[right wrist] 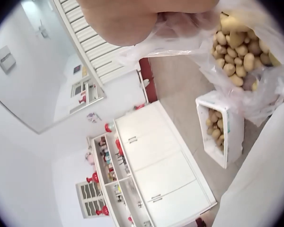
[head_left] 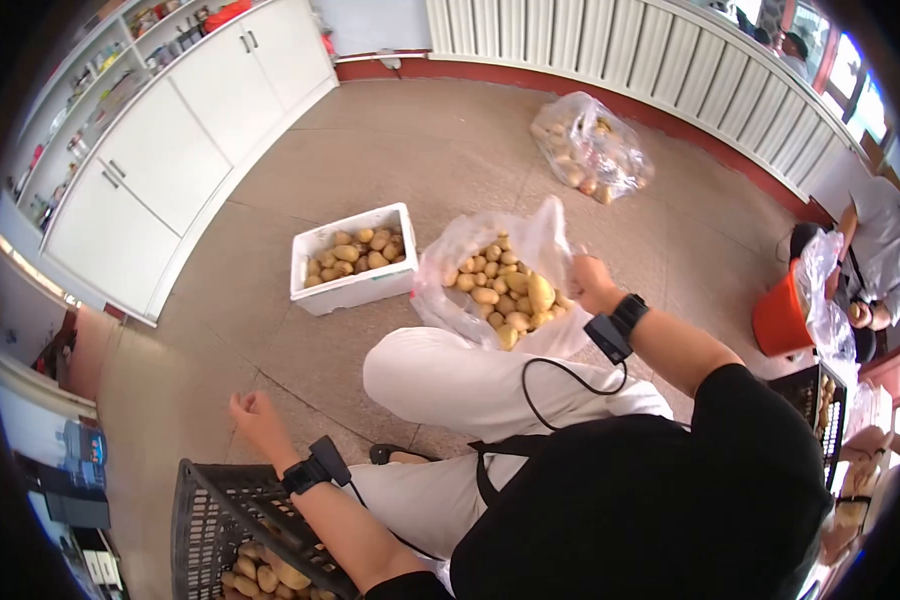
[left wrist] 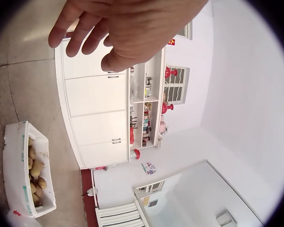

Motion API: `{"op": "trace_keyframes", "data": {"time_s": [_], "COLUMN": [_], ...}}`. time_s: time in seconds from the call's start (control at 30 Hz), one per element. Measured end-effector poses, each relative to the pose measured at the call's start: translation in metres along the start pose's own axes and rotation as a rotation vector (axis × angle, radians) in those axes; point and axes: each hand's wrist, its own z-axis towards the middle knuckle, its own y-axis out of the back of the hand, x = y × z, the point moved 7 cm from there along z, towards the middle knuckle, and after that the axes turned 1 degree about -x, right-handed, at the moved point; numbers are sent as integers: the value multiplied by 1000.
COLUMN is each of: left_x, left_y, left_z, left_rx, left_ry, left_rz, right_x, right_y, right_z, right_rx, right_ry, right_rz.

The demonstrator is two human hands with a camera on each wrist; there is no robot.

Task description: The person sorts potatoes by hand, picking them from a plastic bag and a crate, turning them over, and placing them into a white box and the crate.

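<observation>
My right hand (head_left: 592, 284) grips the rim of a clear plastic bag (head_left: 433, 287) that stands open on the floor. Potatoes (head_left: 492, 280) fill the bag, among them a few larger, yellower ones. In the right wrist view the bag's film bunches under the curled fingers. My left hand (head_left: 260, 425) is in the air above the black crate at lower left, holding nothing. Its fingers (left wrist: 76, 40) hang loosely bent in the left wrist view. Beside the bag sits a white foam box (head_left: 355, 287), partly filled with potatoes.
A black plastic crate (head_left: 192, 530) of potatoes is by my left leg. Another tied bag of potatoes (head_left: 592, 150) lies near the radiator. On the right, a person sits by an orange bucket (head_left: 782, 315) and another black crate (head_left: 802, 385). White cabinets (head_left: 170, 160) line the left wall.
</observation>
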Motion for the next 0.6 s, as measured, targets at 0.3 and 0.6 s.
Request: {"op": "trace_keyframes", "data": {"time_s": [0.3, 0.6], "left_x": [-4, 1], "left_y": [-6, -3], "left_z": [-4, -5], "left_rx": [55, 52], "left_ry": [48, 34], "left_rz": [-165, -65], "right_x": [79, 111], "right_y": [76, 13], "right_z": [-1, 2], "right_rx": [-595, -655], "right_ry": [458, 1270], "right_rz": [-487, -1016]}}
